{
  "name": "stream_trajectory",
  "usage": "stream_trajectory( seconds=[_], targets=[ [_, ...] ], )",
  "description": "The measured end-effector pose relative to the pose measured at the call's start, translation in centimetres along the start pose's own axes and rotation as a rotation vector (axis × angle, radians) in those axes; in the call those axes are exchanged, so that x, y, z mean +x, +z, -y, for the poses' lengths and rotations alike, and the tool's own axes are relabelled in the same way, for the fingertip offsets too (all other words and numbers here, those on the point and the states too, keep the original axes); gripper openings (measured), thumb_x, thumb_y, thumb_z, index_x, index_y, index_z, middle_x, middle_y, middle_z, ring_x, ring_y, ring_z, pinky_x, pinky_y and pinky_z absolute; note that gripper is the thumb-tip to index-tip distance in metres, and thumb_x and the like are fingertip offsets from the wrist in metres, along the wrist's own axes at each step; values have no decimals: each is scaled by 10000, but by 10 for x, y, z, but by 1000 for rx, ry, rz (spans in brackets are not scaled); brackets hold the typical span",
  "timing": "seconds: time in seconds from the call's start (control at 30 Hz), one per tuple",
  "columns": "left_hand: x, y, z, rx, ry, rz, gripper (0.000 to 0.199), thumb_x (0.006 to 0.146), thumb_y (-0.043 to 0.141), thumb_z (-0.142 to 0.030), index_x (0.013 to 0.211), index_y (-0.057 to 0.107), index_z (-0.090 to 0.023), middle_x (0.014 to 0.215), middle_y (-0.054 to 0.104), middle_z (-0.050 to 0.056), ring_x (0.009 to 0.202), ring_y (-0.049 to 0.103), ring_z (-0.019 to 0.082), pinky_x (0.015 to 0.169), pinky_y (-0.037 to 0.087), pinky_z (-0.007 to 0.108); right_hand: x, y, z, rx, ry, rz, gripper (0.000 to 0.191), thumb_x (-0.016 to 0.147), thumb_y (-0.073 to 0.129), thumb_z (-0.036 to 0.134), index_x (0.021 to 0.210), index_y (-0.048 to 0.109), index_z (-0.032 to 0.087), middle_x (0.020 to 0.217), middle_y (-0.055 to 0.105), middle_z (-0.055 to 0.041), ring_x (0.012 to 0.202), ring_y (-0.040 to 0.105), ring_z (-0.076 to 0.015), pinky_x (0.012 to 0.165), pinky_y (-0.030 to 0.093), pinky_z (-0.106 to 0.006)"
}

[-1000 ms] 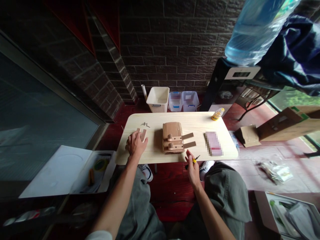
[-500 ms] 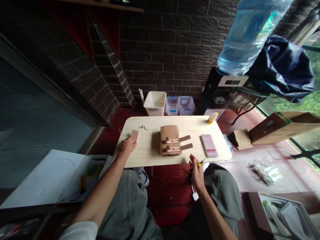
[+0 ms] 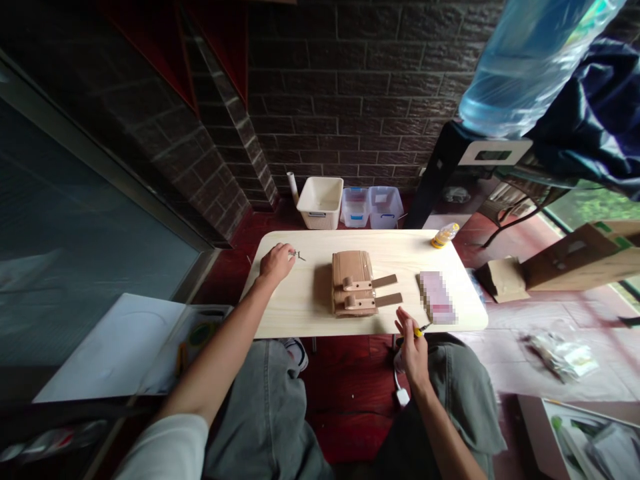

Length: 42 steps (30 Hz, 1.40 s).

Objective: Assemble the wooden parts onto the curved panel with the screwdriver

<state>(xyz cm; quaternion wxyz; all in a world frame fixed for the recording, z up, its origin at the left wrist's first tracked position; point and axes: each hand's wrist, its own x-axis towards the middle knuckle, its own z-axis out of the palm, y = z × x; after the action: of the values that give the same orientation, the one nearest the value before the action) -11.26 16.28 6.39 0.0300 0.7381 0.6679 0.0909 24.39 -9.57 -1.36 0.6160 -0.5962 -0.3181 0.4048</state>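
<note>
On the pale wooden table (image 3: 300,313), my left hand (image 3: 277,262) reaches to a few small dark screws (image 3: 300,255) at the back left, its fingertips closed by them; what they pinch is too small to tell. My right hand (image 3: 413,343), at the table's front edge, holds a small yellow and black screwdriver (image 3: 419,331), its tip pointing right. Between the hands lies a brown cardboard block (image 3: 351,267) with two wooden pieces on it, each with a strip sticking out to the right.
A pixelated pink object (image 3: 437,297) lies on the right of the table, a yellow-capped bottle (image 3: 445,235) at its back right corner. Behind the table stand a cream basket (image 3: 321,203) and two clear bins. An open white case (image 3: 110,347) is at the left.
My left hand has moved forward to the screws; the grooved wooden piece it held no longer shows. My right hand still holds the screwdriver. The view has shifted slightly.
</note>
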Motion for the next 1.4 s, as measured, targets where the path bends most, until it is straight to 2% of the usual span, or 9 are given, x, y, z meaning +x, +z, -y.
stream_trajectory(
  seconds=[0.23,0.43,0.63,0.83,0.97,1.07,1.17,1.27,1.4],
  targets=[
    [40,30,-23,210,163,240,279,914,528,-179,1099,736,-186,1214,692,142,1108,647,290,904,492,370,1,-12,-8,-19,43,-37,577,970,528,623,1350,660,210,1416,641,-152,1244,655,-318,1085,490,-517],
    [43,46,-23,287,380,212,324,965,408,-133,1026,726,-136,1174,682,184,1172,580,315,983,426,434,7,-13,-6,-33,31,-37,549,978,519,614,1334,666,223,1415,643,-146,1237,659,-311,1085,489,-521],
    [22,43,-28,177,345,156,252,953,442,-156,1064,668,-134,1112,696,191,1129,606,311,1001,432,440,-1,-12,-1,-36,25,-29,536,991,499,605,1308,668,207,1377,664,-154,1189,679,-291,1062,501,-507],
    [-2,-1,-57,-387,123,1,338,932,496,-254,1232,629,-174,1088,744,107,976,688,236,902,537,354,-22,-12,32,-41,-45,-76,470,991,503,599,1176,660,197,1024,759,-102,886,730,-220,827,584,-392],
    [-35,-53,-104,-779,306,95,310,886,612,-400,1072,708,-171,1040,764,93,944,712,217,888,572,348,-35,3,73,-8,-126,10,411,1003,500,567,1140,643,207,801,675,-12,586,577,-132,581,508,-281],
    [-68,-92,-145,-962,442,271,345,837,714,-460,1022,718,-168,1008,776,86,907,726,202,878,587,344,-37,18,108,-46,-174,107,419,999,500,570,1118,655,200,815,668,-18,546,516,-120,516,444,-263],
    [-96,-120,-179,-1046,536,405,356,827,750,-470,999,731,-158,997,781,89,880,732,192,840,595,322,-32,32,143,-128,-239,182,466,985,503,590,1137,679,186,884,721,-61,666,607,-167,600,493,-289],
    [-107,-129,-198,-1091,572,405,348,817,771,-466,969,756,-153,955,780,82,858,731,185,806,596,304,-21,42,171,-182,-311,217,448,975,531,568,1134,693,182,912,754,-84,846,678,-220,768,537,-331],
    [-100,-117,-202,-1138,537,304,341,806,786,-470,946,781,-158,922,778,77,831,730,187,753,599,299,1,51,188,-249,-342,260,427,940,585,563,1095,713,186,968,773,-101,886,696,-237,809,552,-345]
  ],
)
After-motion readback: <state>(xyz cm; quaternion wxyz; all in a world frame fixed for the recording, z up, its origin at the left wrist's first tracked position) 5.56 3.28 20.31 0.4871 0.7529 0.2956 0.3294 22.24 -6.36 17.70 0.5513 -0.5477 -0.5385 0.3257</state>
